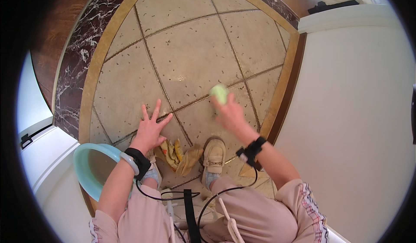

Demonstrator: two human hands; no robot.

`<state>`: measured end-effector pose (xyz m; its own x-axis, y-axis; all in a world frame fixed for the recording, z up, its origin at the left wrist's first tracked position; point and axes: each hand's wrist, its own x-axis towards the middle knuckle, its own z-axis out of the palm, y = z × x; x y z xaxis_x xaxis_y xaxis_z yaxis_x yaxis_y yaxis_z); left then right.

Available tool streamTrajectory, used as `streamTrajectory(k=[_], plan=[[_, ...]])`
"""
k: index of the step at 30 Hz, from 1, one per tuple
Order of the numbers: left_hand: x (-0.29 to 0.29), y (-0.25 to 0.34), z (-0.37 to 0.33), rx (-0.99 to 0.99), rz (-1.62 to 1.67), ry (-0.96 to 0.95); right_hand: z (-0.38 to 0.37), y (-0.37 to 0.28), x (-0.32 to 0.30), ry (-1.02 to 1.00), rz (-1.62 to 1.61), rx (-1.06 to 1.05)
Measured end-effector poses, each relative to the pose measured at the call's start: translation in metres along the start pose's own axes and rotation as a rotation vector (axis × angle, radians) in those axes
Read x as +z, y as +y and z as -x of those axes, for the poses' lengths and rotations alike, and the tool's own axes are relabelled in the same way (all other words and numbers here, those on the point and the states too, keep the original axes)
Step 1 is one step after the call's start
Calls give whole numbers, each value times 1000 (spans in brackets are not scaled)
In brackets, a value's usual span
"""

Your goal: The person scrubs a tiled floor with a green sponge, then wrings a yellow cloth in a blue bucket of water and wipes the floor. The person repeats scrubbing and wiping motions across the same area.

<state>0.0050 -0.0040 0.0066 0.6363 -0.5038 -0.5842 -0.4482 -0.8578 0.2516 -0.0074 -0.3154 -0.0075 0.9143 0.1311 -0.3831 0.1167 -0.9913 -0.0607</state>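
Observation:
My right hand point(233, 116) is closed around a pale green scrubbing tool point(219, 94), blurred by motion, over the beige tiled floor point(193, 54). Whether it is a brush or a sponge I cannot make out. Fingers spread and stretched out, my left hand point(150, 129) is down low over the tiles, left of centre. A crumpled yellow-brown rag point(185, 160) lies on the floor between my feet, right beside the left thumb; whether they touch I cannot tell. Both wrists carry black bands.
At my left stands a light blue basin point(76, 163) with murky water point(100, 165). My beige shoe point(214, 152) is close to the rag. A white panel point(342, 95) bounds the right side, and a dark marbled border point(86, 48) edges the tiles on the left.

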Motion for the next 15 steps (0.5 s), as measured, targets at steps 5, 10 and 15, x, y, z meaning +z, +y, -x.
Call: streamTrajectory(k=[5,10,15], plan=[[9,-6,6,26,23,38,-9,37,-26,47,-113,311],[5,0,-1,39,-16,57,-7,19,13,207,115,239],[7,-6,2,41,19,24,33,-79,23,137,-60,-195]])
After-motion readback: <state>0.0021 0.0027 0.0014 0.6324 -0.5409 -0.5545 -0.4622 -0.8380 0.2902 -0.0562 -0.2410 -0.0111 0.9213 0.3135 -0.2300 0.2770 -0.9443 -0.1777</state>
